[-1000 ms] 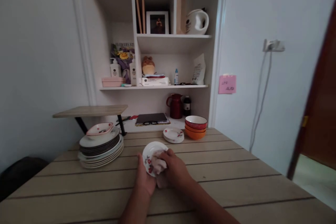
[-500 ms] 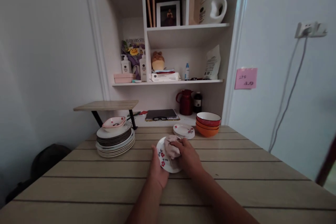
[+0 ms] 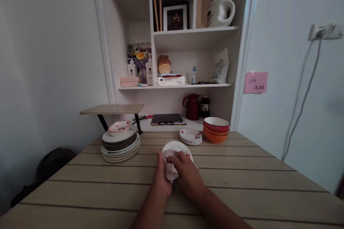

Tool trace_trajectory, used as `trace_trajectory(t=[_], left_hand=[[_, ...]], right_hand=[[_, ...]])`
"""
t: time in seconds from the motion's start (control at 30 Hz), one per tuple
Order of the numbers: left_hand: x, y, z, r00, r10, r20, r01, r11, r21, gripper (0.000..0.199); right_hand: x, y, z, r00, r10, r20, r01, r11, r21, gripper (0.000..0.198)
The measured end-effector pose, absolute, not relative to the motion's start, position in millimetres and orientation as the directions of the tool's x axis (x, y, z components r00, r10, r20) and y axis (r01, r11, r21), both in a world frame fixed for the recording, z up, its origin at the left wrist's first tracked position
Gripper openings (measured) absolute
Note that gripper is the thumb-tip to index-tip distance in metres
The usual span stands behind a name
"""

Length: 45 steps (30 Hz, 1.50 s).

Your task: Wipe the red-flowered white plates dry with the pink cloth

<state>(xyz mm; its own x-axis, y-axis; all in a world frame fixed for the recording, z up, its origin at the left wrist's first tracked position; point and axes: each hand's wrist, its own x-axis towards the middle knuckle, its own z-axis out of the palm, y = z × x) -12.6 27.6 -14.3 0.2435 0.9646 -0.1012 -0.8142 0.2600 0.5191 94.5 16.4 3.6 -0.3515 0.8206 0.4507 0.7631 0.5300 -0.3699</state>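
Observation:
A small white plate (image 3: 176,146) with red flowers is tilted up above the near middle of the table. My left hand (image 3: 162,175) grips its left edge, thumb up along the rim and the other fingers hidden beneath. Bunched in my right hand (image 3: 189,175) is a pale pinkish cloth (image 3: 171,170), pressed on the plate's left lower face. The cloth and my right hand cover much of the plate. Just beyond it lies a stack of similar small flowered plates (image 3: 190,136).
To the left stand stacked larger plates (image 3: 120,146) topped by a pink-rimmed dish (image 3: 119,126), near a small raised wooden shelf (image 3: 113,108). Nested red and orange bowls (image 3: 216,130) are at the back right. Behind the table are a closed laptop (image 3: 167,118) and a red jug (image 3: 192,107).
My right hand has moved the cloth from the plate's upper middle down to its lower left. The plate has turned, its flowers now showing at the right. The camera view has shifted slightly.

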Motion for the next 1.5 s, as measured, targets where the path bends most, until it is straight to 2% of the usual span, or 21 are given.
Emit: trace_trajectory(t=[0.17, 0.23, 0.33, 0.5, 0.63, 0.73, 0.93, 1.1, 1.17, 1.3, 1.5], left_hand=[[-6.3, 29.7, -10.4, 0.178, 0.979, -0.102, -0.848, 0.206, 0.489, 0.06], [-5.4, 30.7, -8.6, 0.146, 0.984, -0.099, -0.857, 0.176, 0.485, 0.06], [-7.1, 31.8, -8.7, 0.082, 0.991, -0.11, -0.874, 0.124, 0.47, 0.061], [-13.8, 32.9, -13.0, 0.027, 0.988, -0.149, -0.877, 0.095, 0.471, 0.064], [-18.3, 32.3, -15.5, 0.197, 0.973, -0.121, -0.861, 0.231, 0.454, 0.072], [-19.7, 31.5, -16.1, 0.264, 0.961, -0.078, -0.854, 0.27, 0.444, 0.073], [-19.0, 32.8, -11.9, 0.014, 0.991, -0.13, -0.884, 0.073, 0.463, 0.057], [-15.4, 34.4, -11.9, 0.052, 0.993, -0.102, -0.878, 0.094, 0.47, 0.054], [-13.7, 34.9, -13.7, 0.095, 0.992, -0.085, -0.868, 0.124, 0.481, 0.055], [-11.2, 35.9, -16.7, 0.134, 0.989, -0.054, -0.855, 0.143, 0.499, 0.057], [-9.0, 34.2, -15.6, 0.193, 0.981, -0.035, -0.843, 0.184, 0.505, 0.061]], right_hand=[[105.3, 40.6, 6.4, -0.265, 0.831, 0.488, 0.868, 0.426, -0.255, 0.048], [115.0, 46.4, 4.8, -0.225, 0.857, 0.464, 0.891, 0.374, -0.258, 0.052], [124.1, 44.9, 1.1, -0.216, 0.878, 0.428, 0.882, 0.364, -0.3, 0.047], [115.9, 22.0, -0.6, -0.338, 0.857, 0.389, 0.77, 0.489, -0.41, 0.039], [104.0, 6.0, 3.3, -0.502, 0.755, 0.422, 0.602, 0.655, -0.457, 0.035], [99.7, 5.6, 3.6, -0.53, 0.7, 0.479, 0.497, 0.714, -0.494, 0.028], [102.4, 21.7, -6.7, -0.335, 0.794, 0.507, 0.594, 0.596, -0.54, 0.022], [116.5, 37.6, -15.4, -0.142, 0.838, 0.527, 0.621, 0.49, -0.612, 0.061], [120.8, 43.3, -16.1, -0.107, 0.841, 0.53, 0.647, 0.464, -0.605, 0.068], [122.3, 50.2, -10.0, -0.077, 0.846, 0.527, 0.694, 0.425, -0.581, 0.061], [119.1, 53.2, 0.0, 0.091, 0.839, 0.537, 0.734, 0.308, -0.605, 0.026]])
